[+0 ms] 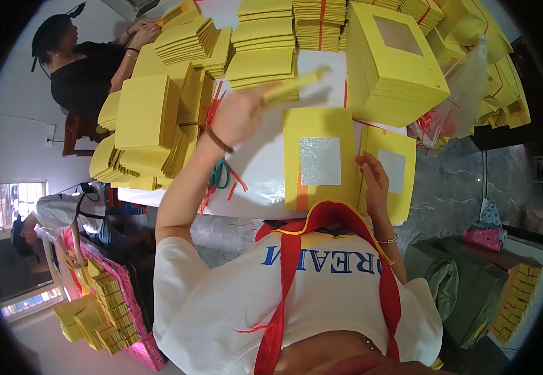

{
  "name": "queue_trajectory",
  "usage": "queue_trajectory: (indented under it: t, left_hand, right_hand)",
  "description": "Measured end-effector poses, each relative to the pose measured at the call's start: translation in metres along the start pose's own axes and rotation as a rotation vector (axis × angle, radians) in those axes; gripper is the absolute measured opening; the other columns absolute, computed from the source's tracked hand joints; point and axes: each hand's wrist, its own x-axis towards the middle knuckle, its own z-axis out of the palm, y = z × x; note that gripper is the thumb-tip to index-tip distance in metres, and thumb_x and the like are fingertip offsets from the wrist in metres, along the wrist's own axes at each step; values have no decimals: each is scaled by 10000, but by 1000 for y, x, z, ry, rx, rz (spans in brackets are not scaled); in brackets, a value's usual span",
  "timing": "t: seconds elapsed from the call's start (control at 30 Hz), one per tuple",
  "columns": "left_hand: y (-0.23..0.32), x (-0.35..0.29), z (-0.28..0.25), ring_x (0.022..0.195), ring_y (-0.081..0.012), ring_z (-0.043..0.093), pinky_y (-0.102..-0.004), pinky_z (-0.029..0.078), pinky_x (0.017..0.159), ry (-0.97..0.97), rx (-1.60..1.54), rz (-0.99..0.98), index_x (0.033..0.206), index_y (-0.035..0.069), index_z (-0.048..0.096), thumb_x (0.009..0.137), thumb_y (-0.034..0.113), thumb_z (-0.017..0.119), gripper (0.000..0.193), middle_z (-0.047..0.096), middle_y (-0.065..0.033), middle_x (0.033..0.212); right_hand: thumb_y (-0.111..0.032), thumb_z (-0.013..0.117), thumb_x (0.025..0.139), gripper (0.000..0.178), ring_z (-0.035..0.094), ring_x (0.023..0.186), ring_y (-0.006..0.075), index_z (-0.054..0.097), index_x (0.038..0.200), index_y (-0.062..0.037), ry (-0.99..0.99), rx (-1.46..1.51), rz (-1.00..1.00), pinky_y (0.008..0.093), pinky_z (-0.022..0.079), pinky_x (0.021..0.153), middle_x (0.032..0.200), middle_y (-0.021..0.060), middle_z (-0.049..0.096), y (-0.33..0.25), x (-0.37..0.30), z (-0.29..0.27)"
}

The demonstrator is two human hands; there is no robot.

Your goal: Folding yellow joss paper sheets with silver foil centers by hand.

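My left hand is raised over the white tabletop, closed around a narrow yellow paper piece that is smeared by motion and seen nearly edge-on. In front of me lies a yellow paper envelope with a square, shiny clear window. Beside it on the right is a second windowed yellow envelope, partly covered. My right hand rests at the edge between these two, fingers loosely stretched and gripping nothing that I can see. Teal-handled scissors lie under my left forearm.
Stacks of folded yellow envelopes stand at the left, with more piles behind. A tall windowed stack rises at the back right, next to a clear plastic bag. Red strips are scattered about. Two other people work at the left.
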Motion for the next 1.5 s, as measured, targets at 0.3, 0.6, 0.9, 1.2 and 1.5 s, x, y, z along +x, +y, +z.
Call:
queue_trajectory:
  t: [0.3,0.6,0.9,1.2,1.5]
  left_hand:
    - [-156,70,71,1030,-220,560,-401,410,845,34,536,92,1177,172,542,792,67,556,400,614,-45,1105]
    - [-166,76,71,1124,-310,487,-433,395,921,-110,270,-3,1303,169,439,880,321,480,451,528,-124,1240]
    - [-148,62,99,1236,-279,363,-478,287,988,-69,473,-24,1344,203,383,910,544,342,554,390,-96,1351]
    - [-147,64,95,1256,-294,340,-500,279,980,-69,545,-19,1367,204,343,911,541,347,567,345,-120,1393]
    - [-76,-17,116,1283,-337,308,-418,224,1074,424,-291,-139,1321,24,384,937,356,448,511,335,-221,1370]
  right_hand:
    - [-93,497,919,279,532,1010,131,540,1180,-5,71,7,25,254,406,901,1106,65,596,4,-3,11]
    - [-88,500,915,252,534,998,126,559,1144,-2,118,17,71,246,409,889,1089,62,596,6,-4,12]
    - [-86,507,911,243,531,998,123,567,1131,-3,95,-16,19,241,408,885,1102,59,587,17,-3,10]
    - [-99,506,911,335,497,1094,156,494,1234,-14,63,36,57,277,387,938,1212,92,531,29,1,7]
    - [-260,427,953,553,280,1321,209,239,1415,-22,-85,269,265,295,242,1071,1459,118,260,24,12,8]
